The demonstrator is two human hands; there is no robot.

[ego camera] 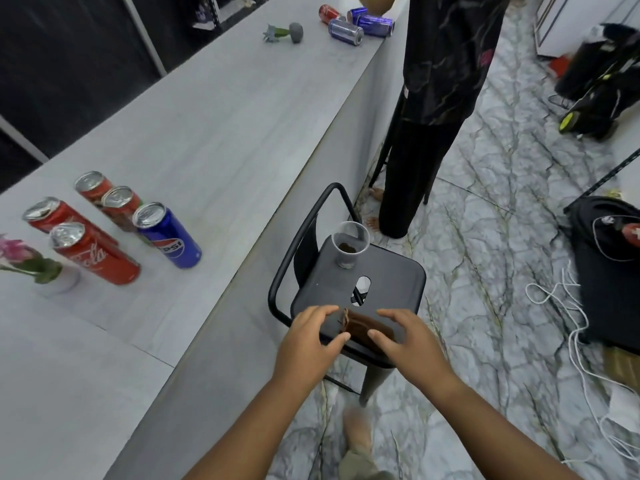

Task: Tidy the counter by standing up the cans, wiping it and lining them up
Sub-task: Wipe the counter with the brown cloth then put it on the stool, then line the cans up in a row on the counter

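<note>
both hands hover over a brown cloth (367,329) lying on the near edge of a black stool (391,282) at about 6 o'clock. the left hand (306,336) is half open with curled fingers, its thumb near the cloth's left end; the right hand (407,336) is spread open just over the cloth's right side; whether either touches it i cannot tell. a clear plastic cup (349,247) stands on the stool at 12 o'clock from the cloth. on the grey counter (221,140), at 9 o'clock, a blue pepsi can (168,235) and four red cans (95,252) stand upright, close together, beside a small flower pot (60,280). at 12 o'clock, far down the counter, more cans (356,24) lie on their sides.
</note>
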